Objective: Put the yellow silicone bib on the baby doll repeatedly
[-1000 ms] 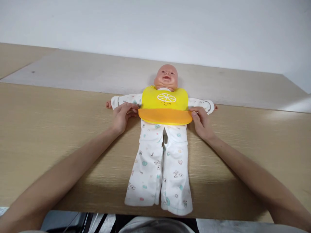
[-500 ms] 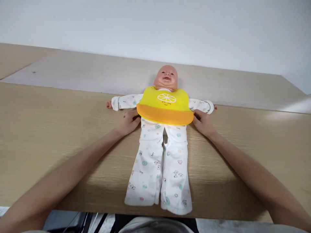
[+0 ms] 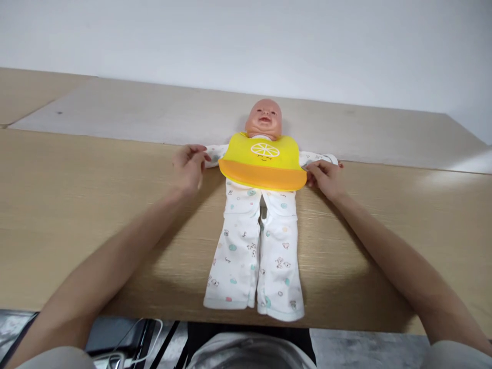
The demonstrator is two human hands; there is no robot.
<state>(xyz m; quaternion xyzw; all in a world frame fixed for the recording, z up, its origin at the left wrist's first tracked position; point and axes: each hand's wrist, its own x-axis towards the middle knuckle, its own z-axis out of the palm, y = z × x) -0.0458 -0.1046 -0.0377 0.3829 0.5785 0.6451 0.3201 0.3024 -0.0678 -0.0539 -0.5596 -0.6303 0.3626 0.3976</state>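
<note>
A baby doll (image 3: 264, 119) lies on its back, arms out to the sides, dressed in white printed clothes (image 3: 238, 246). Over its chest is a yellow bib (image 3: 263, 146) with a citrus slice print and an orange pocket (image 3: 261, 174) along the bottom. My left hand (image 3: 188, 166) is over the end of the doll's sleeve at the left, fingers loosely bent and apart, hiding the doll's hand there. Beside the right corner of the bib, my right hand (image 3: 325, 177) is bent loosely, its fingertips at the sleeve (image 3: 317, 158); I see nothing held in it.
The doll rests on a wooden table (image 3: 96, 205), with a paler board (image 3: 154, 110) along the back against a white wall (image 3: 246, 46). Below the front edge, at the lower left, a white cable (image 3: 154, 333) hangs by a dark object.
My left hand has left the bib's side and moved up and left to the sleeve. My right hand has shifted slightly up. The view has tilted a little; the doll lies as before.
</note>
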